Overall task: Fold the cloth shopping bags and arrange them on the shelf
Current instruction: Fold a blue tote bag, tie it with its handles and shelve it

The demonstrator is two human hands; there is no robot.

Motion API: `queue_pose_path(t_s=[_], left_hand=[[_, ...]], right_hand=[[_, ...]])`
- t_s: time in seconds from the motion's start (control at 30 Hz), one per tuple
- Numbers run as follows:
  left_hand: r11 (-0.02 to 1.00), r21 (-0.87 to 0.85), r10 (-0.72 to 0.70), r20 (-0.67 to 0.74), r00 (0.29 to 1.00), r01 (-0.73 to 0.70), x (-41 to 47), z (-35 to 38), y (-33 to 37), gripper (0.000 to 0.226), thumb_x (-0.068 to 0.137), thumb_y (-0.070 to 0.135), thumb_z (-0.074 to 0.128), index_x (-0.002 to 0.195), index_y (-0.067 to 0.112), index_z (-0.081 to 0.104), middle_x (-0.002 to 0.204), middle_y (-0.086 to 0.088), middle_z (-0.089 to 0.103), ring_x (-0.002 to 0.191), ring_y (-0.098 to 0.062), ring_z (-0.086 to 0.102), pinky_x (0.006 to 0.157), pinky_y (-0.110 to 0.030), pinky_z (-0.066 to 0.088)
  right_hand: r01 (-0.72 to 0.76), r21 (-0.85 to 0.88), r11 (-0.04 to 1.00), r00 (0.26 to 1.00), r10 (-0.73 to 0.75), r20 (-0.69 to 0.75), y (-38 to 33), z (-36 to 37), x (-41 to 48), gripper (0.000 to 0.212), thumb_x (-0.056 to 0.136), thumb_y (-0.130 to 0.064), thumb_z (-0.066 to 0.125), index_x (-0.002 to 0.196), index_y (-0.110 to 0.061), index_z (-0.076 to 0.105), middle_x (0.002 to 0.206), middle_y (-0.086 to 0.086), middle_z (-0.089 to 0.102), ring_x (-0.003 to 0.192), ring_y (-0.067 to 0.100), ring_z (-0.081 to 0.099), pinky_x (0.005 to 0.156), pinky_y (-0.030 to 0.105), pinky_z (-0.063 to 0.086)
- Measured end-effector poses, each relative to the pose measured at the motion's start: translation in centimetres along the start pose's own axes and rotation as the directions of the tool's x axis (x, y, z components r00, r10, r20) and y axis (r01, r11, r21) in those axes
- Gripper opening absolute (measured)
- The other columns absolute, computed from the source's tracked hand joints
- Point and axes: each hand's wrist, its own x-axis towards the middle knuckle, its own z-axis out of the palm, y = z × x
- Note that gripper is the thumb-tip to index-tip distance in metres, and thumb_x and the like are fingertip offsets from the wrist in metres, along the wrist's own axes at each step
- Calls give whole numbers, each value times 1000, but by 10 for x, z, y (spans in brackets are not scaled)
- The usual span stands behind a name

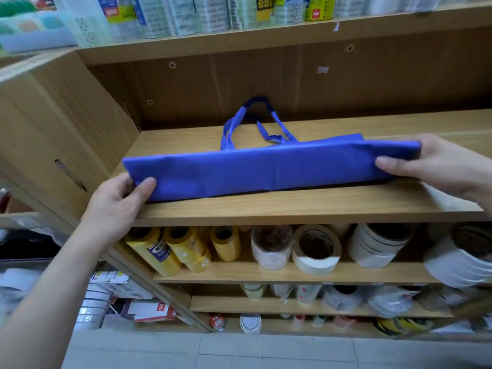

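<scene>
Both hands, left (117, 198) and right (436, 166), pinch a folded blue bag (266, 169) at its ends, on the shelf's (292, 206) front edge; final placement seems left.

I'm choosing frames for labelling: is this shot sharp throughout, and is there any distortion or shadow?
Head view: blue bag, left hand, right hand sharp; white tape rolls at the right edge and top-shelf goods blurred; wide lens bows the shelf board; thin shadow under the bag.
</scene>
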Motion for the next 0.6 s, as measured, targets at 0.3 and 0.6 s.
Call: queue_pose_path(t_s=[0.3, 0.6], left_hand=[[982, 142, -75, -299, 951, 122, -5, 22, 11, 30, 85, 41, 66, 112, 38, 54, 76, 8, 64, 78, -15, 59, 67, -34, 44], [870, 425, 122, 306, 944, -250, -7, 14, 13, 59, 87, 70, 45, 139, 41, 49, 152, 4, 38, 139, -16, 28, 111, -36, 24]], right_hand=[[-221, -422, 879, 859, -29, -511, -20, 56, 17, 33, 97, -34, 54, 124, -16, 58, 103, 17, 69, 100, 41, 59, 83, 39, 46], [-235, -698, 677, 839, -221, -498, -40, 74, 14, 50, 87, -27, 64, 135, -21, 51, 127, 17, 46, 114, 39, 45, 86, 53, 44]])
